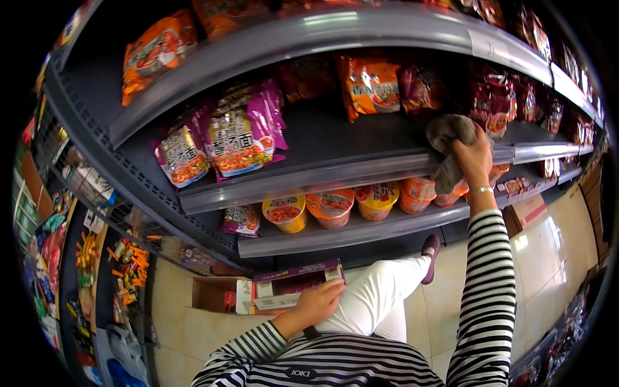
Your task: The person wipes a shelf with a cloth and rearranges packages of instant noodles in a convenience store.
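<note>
My right hand [474,157] is closed on a grey-brown cloth [450,145], pressed against the front edge of the middle shelf [314,179]. Left of the cloth, an orange noodle packet [371,87] and a purple one [420,92] lie on that shelf. Purple instant noodle packets [242,140] stand at its left end. Low in the view, my left hand [321,302] rests on my thigh, beside an open purple-and-white carton [297,288]; its fingers lie close together and hold nothing.
The bottom shelf [338,232] bears several noodle tubs [285,210]. An upper shelf [314,29] overhangs the middle one. A brown cardboard box [213,292] stands on the tiled floor. Shelving with colourful snack packets [130,263] is at the left; a pink-and-white box [528,212] stands at the right.
</note>
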`<state>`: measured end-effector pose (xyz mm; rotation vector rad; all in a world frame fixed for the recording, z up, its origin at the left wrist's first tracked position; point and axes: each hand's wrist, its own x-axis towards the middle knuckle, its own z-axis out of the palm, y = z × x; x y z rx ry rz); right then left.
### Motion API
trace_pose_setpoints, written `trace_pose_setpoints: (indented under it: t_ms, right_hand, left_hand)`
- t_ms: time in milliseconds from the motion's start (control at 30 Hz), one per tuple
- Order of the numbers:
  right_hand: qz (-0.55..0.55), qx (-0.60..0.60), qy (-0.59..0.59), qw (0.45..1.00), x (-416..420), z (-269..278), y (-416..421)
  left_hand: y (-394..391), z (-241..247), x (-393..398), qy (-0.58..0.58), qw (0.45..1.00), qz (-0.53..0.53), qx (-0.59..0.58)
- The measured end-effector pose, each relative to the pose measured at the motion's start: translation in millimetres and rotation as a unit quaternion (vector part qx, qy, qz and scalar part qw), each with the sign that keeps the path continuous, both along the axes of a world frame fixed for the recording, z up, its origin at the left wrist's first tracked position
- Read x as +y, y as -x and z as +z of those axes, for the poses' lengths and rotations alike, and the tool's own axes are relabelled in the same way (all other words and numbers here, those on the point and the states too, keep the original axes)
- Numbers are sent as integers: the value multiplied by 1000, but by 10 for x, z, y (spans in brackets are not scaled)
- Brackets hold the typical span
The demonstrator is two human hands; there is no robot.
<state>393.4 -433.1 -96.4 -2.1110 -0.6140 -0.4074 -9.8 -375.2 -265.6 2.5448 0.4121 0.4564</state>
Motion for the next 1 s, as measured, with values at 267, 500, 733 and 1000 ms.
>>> trace_pose_setpoints:
  t_ms: [267,500,733,1000]
  right_hand:
    - [192,109,-439,871,-1184,-647,-4]
    - [-18,284,-321,903,-2615,-2555,762]
    - [-176,402,147,886,-3562,-4229,2223]
    - [-73,469,392,788,-3531,-3869,2746]
  left_hand:
    - [-60,14,180,-10,999,-11,-38]
    - [-145,-338,-21,28,995,-79,52]
    - [-300,-428,-47,15,991,-127,49]
    - [-525,-189,-24,10,991,-124,56]
